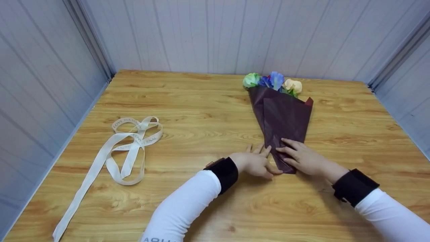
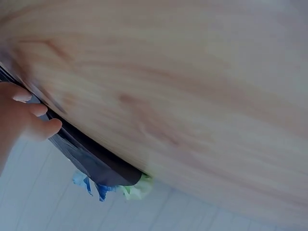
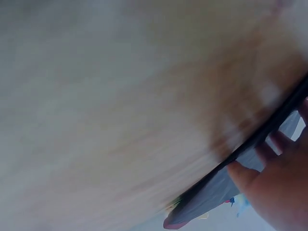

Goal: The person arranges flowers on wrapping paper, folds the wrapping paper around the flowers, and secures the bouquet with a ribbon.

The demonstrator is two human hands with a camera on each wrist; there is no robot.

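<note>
A bouquet wrapped in dark maroon paper (image 1: 285,117) lies on the wooden table, its narrow end toward me. Green, blue and cream flowers (image 1: 277,80) stick out of the wide far end. My right hand (image 1: 307,159) lies on the lower right of the wrap, its fingers stretched across the paper. At the lower left edge, my left hand (image 1: 257,164) touches the narrow end with spread fingers. In the left wrist view, fingertips (image 2: 53,127) rest along the paper's side. The right wrist view has the right hand (image 3: 284,178) against the opposite edge.
A cream ribbon (image 1: 136,141) with printed lettering lies in loose loops on the left of the table (image 1: 201,111), one tail running to the near left edge. Pale panel walls (image 1: 221,37) enclose the table at the back and both sides.
</note>
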